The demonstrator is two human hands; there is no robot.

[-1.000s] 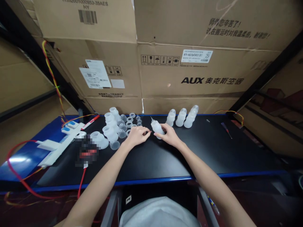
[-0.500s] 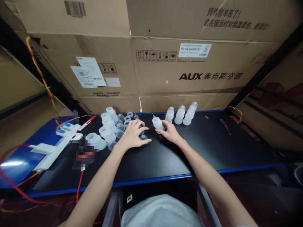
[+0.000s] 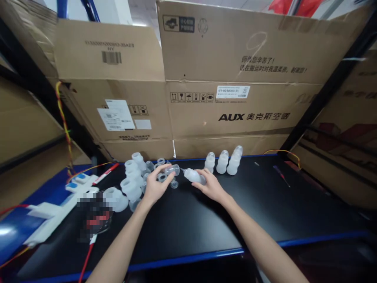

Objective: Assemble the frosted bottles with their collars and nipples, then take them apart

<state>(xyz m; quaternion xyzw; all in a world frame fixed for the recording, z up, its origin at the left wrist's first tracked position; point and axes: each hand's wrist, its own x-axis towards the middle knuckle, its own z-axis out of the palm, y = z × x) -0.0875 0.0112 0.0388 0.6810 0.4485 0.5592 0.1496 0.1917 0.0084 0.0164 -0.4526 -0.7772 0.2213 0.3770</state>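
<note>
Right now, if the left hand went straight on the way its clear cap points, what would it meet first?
Probably the thin tip of the white bottle in the right hand; depth leaves unclear whether cap and tip touch.

black tabletop point(image 3: 265, 212), blue edge point(image 3: 188, 260), printed brown cardboard wall point(image 3: 194, 133) behind, dark posts point(image 3: 326, 88) both sides, pale ceiling point(image 3: 144, 11) above

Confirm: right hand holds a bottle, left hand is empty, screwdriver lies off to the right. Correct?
One error: the left hand isn't empty. The head view shows it holding a clear cap. The right hand does hold a bottle, and the screwdriver lies off to the right.
</note>
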